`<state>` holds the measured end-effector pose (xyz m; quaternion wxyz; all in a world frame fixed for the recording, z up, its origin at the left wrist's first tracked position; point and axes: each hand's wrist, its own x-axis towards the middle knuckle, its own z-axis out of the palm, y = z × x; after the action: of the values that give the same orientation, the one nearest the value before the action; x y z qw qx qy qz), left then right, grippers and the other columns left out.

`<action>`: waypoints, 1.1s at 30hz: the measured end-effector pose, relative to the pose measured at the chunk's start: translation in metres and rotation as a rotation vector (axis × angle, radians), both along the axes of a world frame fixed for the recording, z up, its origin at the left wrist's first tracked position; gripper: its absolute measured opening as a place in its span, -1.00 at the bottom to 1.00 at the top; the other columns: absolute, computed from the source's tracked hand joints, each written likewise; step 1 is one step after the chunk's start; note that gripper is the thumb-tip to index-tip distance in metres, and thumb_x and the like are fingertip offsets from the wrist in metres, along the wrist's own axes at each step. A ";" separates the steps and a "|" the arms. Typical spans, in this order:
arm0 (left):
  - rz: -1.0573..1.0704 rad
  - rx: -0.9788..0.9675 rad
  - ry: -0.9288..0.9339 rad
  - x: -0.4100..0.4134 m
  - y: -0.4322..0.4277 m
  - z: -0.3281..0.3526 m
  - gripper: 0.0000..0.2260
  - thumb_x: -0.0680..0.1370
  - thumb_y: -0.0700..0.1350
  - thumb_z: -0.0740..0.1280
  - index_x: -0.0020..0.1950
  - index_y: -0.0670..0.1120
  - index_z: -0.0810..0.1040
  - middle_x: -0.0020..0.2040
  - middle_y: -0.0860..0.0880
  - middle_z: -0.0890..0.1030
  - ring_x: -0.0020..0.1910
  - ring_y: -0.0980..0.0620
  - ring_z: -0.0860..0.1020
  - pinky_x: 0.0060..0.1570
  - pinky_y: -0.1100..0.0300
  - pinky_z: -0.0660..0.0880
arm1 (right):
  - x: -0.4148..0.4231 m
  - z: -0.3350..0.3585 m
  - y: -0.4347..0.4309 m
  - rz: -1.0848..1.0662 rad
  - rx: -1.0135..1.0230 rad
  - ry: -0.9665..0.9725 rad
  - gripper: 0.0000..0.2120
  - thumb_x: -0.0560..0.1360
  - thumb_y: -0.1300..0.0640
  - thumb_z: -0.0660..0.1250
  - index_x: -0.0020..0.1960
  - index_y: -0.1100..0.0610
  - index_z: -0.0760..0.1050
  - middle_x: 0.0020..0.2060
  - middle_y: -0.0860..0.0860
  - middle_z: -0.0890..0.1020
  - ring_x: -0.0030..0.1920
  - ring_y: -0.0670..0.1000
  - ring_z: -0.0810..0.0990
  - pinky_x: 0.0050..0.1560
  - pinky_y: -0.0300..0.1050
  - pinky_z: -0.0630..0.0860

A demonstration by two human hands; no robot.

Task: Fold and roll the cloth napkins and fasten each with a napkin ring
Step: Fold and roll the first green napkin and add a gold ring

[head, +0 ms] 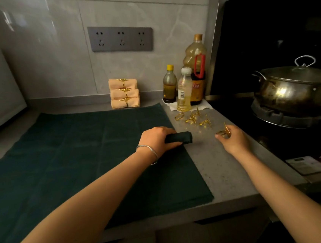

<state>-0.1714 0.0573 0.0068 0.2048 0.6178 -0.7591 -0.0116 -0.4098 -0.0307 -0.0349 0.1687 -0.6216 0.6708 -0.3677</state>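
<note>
Head view | left hand (157, 139) curls round rolled dark napkin (179, 138) at right edge of green cloth (80, 159), likely to stop it unrolling | right hand (234, 139) pinches 1 gold ring (223, 132) near its open end, probably to slide on | loose rings (193, 119) farther, within reach | 3 ringed napkins (124, 93) stacked far, clear of work

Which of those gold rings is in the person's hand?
The napkin ring closest to the camera, pinched in the right hand; the other loose rings lie untouched nearer the bottles.
</note>
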 end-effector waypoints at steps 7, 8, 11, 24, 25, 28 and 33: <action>0.073 -0.050 0.074 0.027 0.006 0.010 -0.68 0.51 0.08 0.33 0.25 0.04 0.50 0.15 0.02 0.58 0.09 0.05 0.54 0.07 0.20 0.45 | 0.044 0.013 0.021 0.340 -0.115 0.058 -0.51 0.40 0.09 0.47 0.30 0.09 0.46 0.19 -0.01 0.56 0.20 -0.02 0.51 0.09 -0.20 0.40; 0.100 -0.067 0.076 0.033 0.007 0.012 -0.67 0.51 0.08 0.33 0.25 0.04 0.50 0.15 0.02 0.58 0.10 0.04 0.54 0.08 0.19 0.46 | 0.057 0.018 0.026 0.420 -0.105 0.064 -0.50 0.39 0.08 0.48 0.29 0.06 0.46 0.18 -0.06 0.54 0.19 -0.06 0.49 0.09 -0.22 0.38; 0.169 -0.094 0.084 0.054 0.010 0.014 -0.68 0.51 0.06 0.34 0.24 0.03 0.51 0.12 0.02 0.59 0.07 0.05 0.55 0.06 0.20 0.46 | 0.099 0.034 0.033 0.625 -0.065 -0.027 -0.51 0.37 0.08 0.50 0.27 0.03 0.46 0.12 -0.13 0.53 0.15 -0.15 0.46 0.14 -0.23 0.38; 0.204 -0.164 0.125 0.113 0.014 -0.004 -0.68 0.46 0.10 0.38 0.19 0.07 0.55 0.05 0.10 0.60 -0.04 0.18 0.51 -0.05 0.32 0.43 | 0.172 0.033 0.033 0.843 0.000 -0.455 -0.63 0.38 0.28 0.47 0.06 -0.07 0.49 -0.04 -0.17 0.60 -0.04 -0.24 0.60 -0.02 -0.40 0.52; 0.187 -0.163 0.138 0.114 0.013 -0.004 -0.68 0.46 0.09 0.38 0.19 0.06 0.55 0.04 0.10 0.60 -0.04 0.19 0.51 -0.04 0.32 0.44 | 0.172 0.033 0.032 0.863 0.014 -0.467 -0.63 0.38 0.28 0.47 0.06 -0.08 0.49 -0.02 -0.16 0.61 -0.02 -0.23 0.61 -0.01 -0.39 0.52; 0.125 -0.095 0.236 0.117 0.012 -0.006 -0.69 0.44 0.08 0.41 0.13 0.03 0.57 -0.03 0.10 0.61 -0.09 0.19 0.54 0.00 0.24 0.53 | 0.171 0.034 0.035 0.920 0.062 -0.457 -0.62 0.38 0.26 0.47 0.08 -0.09 0.50 0.03 -0.15 0.62 0.04 -0.24 0.60 0.00 -0.39 0.50; 0.082 -0.043 0.382 0.120 0.014 -0.008 -0.71 0.41 0.06 0.44 0.09 0.03 0.58 -0.07 0.11 0.62 -0.13 0.23 0.56 -0.07 0.34 0.53 | 0.173 0.033 0.038 0.937 0.059 -0.433 -0.62 0.36 0.20 0.50 0.10 -0.07 0.50 0.05 -0.15 0.61 0.09 -0.25 0.57 0.03 -0.41 0.48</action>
<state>-0.0516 0.0714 -0.0013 0.3586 0.6302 -0.6807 -0.1041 -0.2372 0.0076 -0.0017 0.4677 -0.7599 0.2803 -0.3539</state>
